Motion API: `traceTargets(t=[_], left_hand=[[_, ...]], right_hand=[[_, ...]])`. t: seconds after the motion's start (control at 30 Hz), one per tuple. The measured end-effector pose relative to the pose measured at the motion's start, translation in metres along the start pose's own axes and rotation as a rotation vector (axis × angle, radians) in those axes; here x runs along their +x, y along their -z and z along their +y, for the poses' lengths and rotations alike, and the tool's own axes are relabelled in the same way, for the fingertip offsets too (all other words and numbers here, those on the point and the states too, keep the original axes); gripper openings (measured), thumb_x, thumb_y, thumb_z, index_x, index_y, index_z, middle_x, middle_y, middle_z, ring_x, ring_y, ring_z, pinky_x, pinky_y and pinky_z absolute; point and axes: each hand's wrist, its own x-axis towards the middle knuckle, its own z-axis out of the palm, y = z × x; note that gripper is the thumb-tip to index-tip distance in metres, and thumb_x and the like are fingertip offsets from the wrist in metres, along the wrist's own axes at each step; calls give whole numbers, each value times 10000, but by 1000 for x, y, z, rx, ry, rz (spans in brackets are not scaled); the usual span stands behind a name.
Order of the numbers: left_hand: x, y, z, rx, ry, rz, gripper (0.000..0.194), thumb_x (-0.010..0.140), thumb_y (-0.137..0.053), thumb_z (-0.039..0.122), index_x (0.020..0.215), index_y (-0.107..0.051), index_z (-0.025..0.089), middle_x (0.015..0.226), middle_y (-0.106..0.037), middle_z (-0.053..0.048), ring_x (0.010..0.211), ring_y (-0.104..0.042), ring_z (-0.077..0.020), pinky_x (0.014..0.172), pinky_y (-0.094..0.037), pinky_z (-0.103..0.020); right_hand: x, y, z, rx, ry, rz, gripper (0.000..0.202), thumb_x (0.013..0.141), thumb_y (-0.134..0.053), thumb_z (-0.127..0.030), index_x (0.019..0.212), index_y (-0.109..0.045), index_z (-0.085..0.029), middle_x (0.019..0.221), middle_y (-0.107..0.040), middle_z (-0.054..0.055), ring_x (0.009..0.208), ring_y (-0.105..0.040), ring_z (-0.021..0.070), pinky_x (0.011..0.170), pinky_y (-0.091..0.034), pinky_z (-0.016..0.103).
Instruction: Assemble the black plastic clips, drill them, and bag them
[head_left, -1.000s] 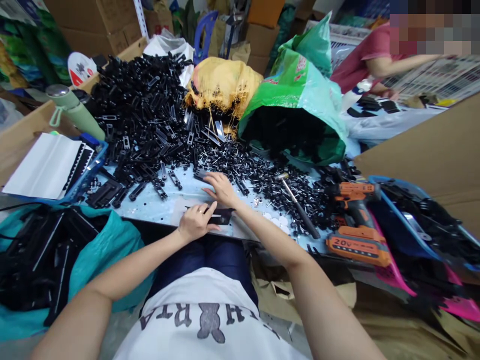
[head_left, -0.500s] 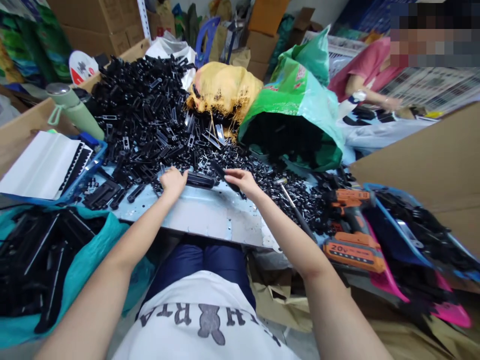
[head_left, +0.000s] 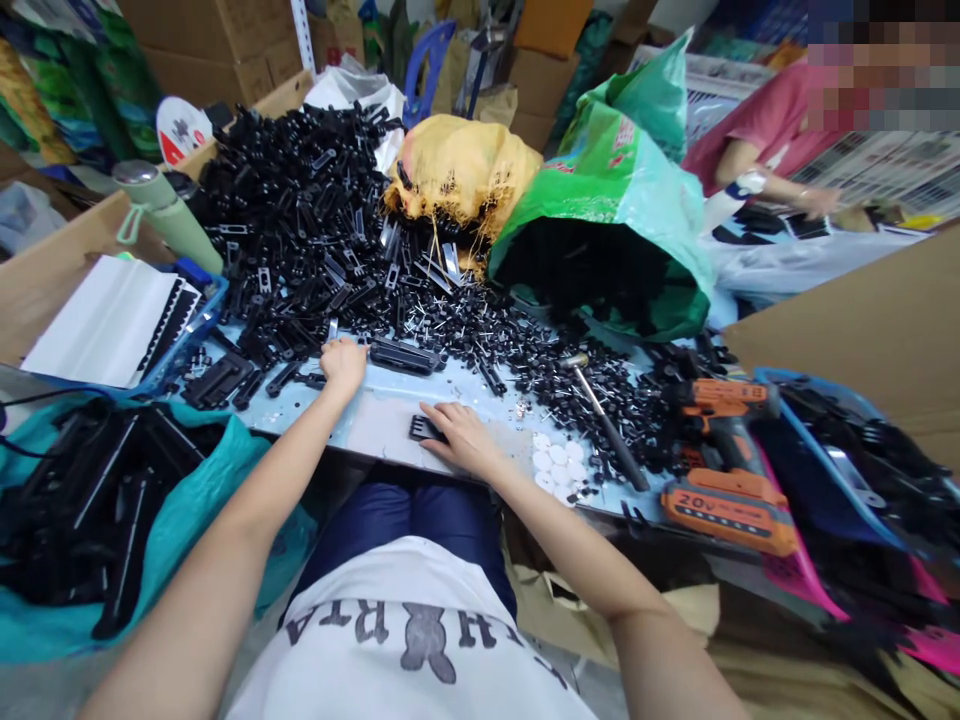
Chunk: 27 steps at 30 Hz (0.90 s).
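Note:
My left hand (head_left: 344,363) is closed at the front edge of the heap of black plastic parts (head_left: 292,200); what its curled fingers hold, if anything, is hidden. Just right of it, a long black plastic part (head_left: 406,357) lies on the table. My right hand (head_left: 463,437) is closer to the front edge, its fingers closed over a small black slotted plastic piece (head_left: 424,428) on the pale work surface. Loose small screws and black bits (head_left: 480,325) spread beyond both hands.
A hammer (head_left: 607,425) and an orange cordless drill (head_left: 727,465) lie to the right, beside white discs (head_left: 557,462). Behind stand a green sack (head_left: 600,210) and a yellow mesh sack (head_left: 465,180). A bottle (head_left: 169,215) stands left. Another person's arm (head_left: 780,185) is at far right.
My right hand has come down toward the table's front edge with a black piece. My left hand stays near the long black part. The view has shifted slightly.

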Motion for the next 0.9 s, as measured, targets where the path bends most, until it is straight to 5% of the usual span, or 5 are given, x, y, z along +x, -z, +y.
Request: traceTargets(t=[0.27, 0.43, 0.6, 0.77, 0.9], left_hand=[[0, 8, 5, -121, -36, 27, 289, 850, -375, 117, 1084, -526, 34, 1051, -578, -202, 1026, -528, -276, 867, -423, -379], [-55, 13, -8, -485, -371, 71, 280, 844, -486, 246, 1087, -533, 114, 1088, -566, -148, 1016, -548, -255, 869, -444, -359], [-117, 16, 18, -843, -558, -89, 351, 929, -331, 275, 1182, -540, 150, 1043, -616, -95, 1004, -573, -197, 891, -453, -342], [-129, 22, 28, -921, -581, -15, 351, 900, -434, 283, 1212, -553, 176, 897, -600, -68, 881, -584, -175, 825, -471, -315], [-130, 24, 27, -864, -622, 54, 335, 894, -452, 276, 1190, -575, 181, 825, -559, -43, 784, -570, -143, 773, -475, -276]], right_hand=[[-14, -3, 2, 129, -74, 56, 452, 893, -438, -431, 1270, -496, -189, 1047, -582, 127, 992, -503, 257, 863, -439, 432], [-8, 5, 3, 813, -388, 222, 459, 884, -415, -487, 1261, -479, -233, 1100, -578, 87, 825, -600, 180, 745, -513, 350], [16, 2, -11, 1377, -652, 284, 579, 813, -452, -583, 1260, -448, -214, 818, -606, 33, 566, -573, 126, 504, -507, 268], [14, 9, -10, 1309, -506, 285, 613, 812, -469, -568, 1306, -448, -206, 784, -602, 21, 531, -531, 102, 483, -493, 251], [4, 20, 4, 994, -290, 228, 550, 813, -533, -474, 1309, -478, -242, 1041, -603, 52, 580, -518, 82, 564, -511, 260]])
